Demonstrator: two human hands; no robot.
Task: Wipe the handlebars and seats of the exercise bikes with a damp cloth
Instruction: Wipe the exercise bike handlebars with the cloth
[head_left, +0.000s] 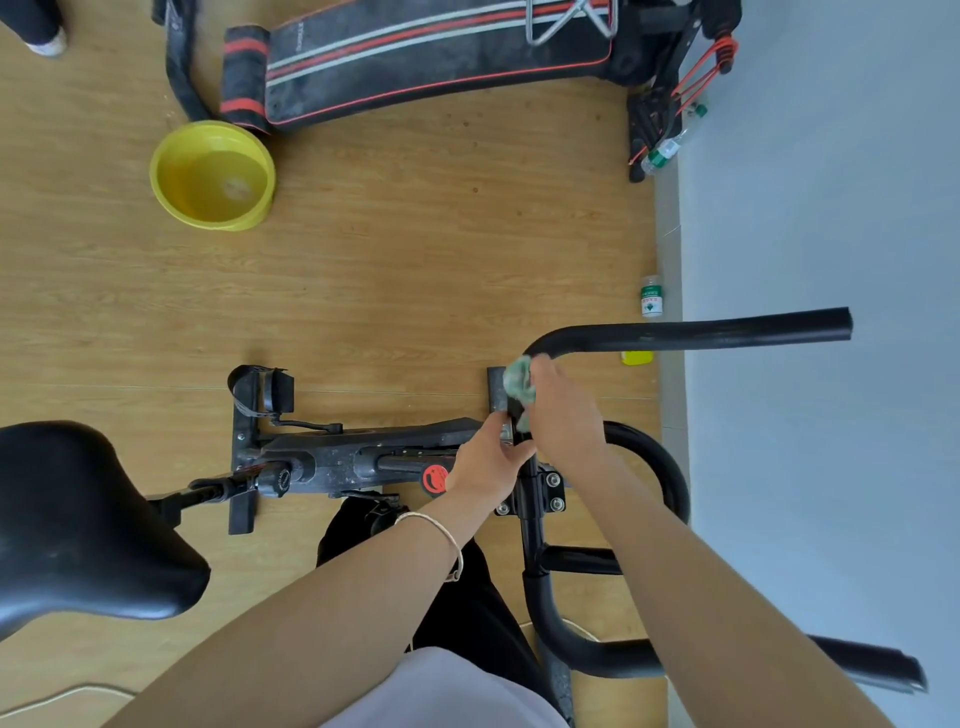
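— Just beyond the clamp (535, 492), where was the cloth (519, 385)?
— Bunched in the right hand (563, 415), fingers clenched round it, and pressed on the handlebar (701, 332) where the far arm starts to bend.
— And the left hand (485, 462)?
— Right against the clamp, on its left side, laid on the middle of the bar. Its fingertips were hidden, so I could not tell whether it gripped the bar or only steadied it.
— Which step was that?
— Wiping the handlebar, I judged, at the middle section. The far arm ran from beyond the clamp out toward the wall (831, 208), and the near arm lay on the person's side of the clamp. Neither had the cloth on it.
— The seat (78, 519)?
— Well to the left of the clamp, with no hand on it, so that part looked undone.
— What did the next move call for?
— Probably sliding the cloth out along the far arm, wrapped round it so the underside got cleaned too, with the other hand bracing the bar. After that, the near arm.
— Any water?
— A yellow basin (208, 223) stood well apart from the clamp, far left across the floor (415, 260), with water in it. A rinse would have meant stepping away from the bike (337, 457)
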